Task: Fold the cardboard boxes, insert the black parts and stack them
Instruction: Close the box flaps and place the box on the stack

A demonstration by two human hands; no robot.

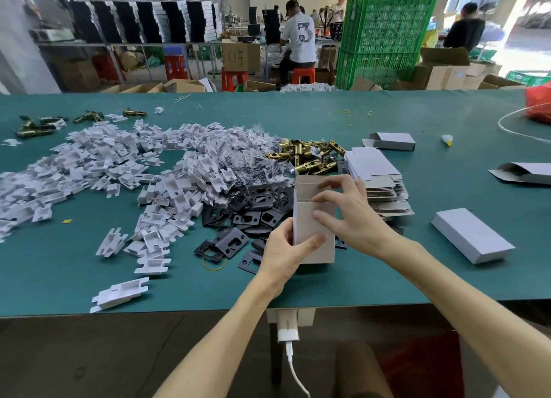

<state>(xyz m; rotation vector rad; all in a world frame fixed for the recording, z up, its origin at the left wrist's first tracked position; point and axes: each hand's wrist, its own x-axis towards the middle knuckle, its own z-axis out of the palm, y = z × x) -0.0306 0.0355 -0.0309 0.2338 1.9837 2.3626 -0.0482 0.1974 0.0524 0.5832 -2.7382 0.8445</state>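
The small cardboard box (307, 219) stands on end at the near edge of the green surface (298, 123). The left grip (286, 248) is wrapped around its lower corner with the thumb across the front, probably to brace it upright. The right grip (351, 216) has its fingers spread and bent, the tips on the top flap, likely tucking it shut. Its thumb is hidden, so I cannot tell whether it pinches. The loose black plates (253, 213) lie just left of the box and the flat box blanks (372, 165) just behind it, both within easy reach. A closed box (471, 236) lies apart on the right, perhaps starting the stack.
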